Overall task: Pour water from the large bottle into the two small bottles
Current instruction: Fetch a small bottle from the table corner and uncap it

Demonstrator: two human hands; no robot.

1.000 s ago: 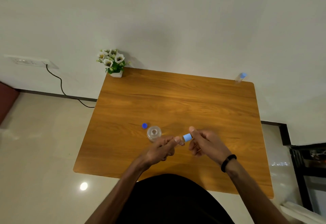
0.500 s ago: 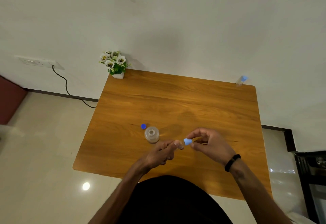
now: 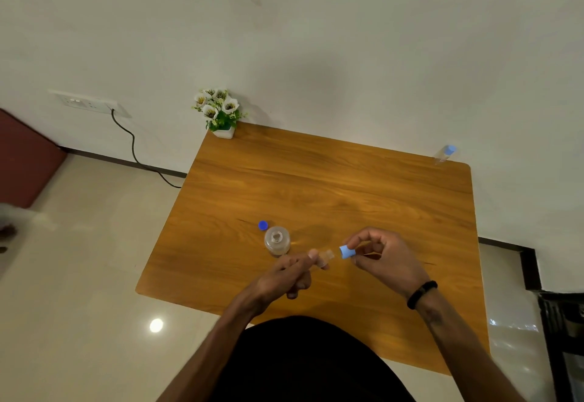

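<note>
Over wooden table [image 3: 316,186] by white wall [image 3: 316,38], left hand [image 3: 286,276] gripping small bottle [image 3: 324,257], right hand [image 3: 384,257] pinching its cap [image 3: 346,251].

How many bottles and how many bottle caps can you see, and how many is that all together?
Bottles: 3, the big open bottle on the table, the small bottle in the left hand, and a capped small bottle at the far corner.
Loose caps: 2, the dark blue cap on the table and the light blue cap in the right hand.
Total: 5

Large bottle [image 3: 277,241], dark blue cap [image 3: 263,225] crowd left hand [image 3: 289,275]
</note>
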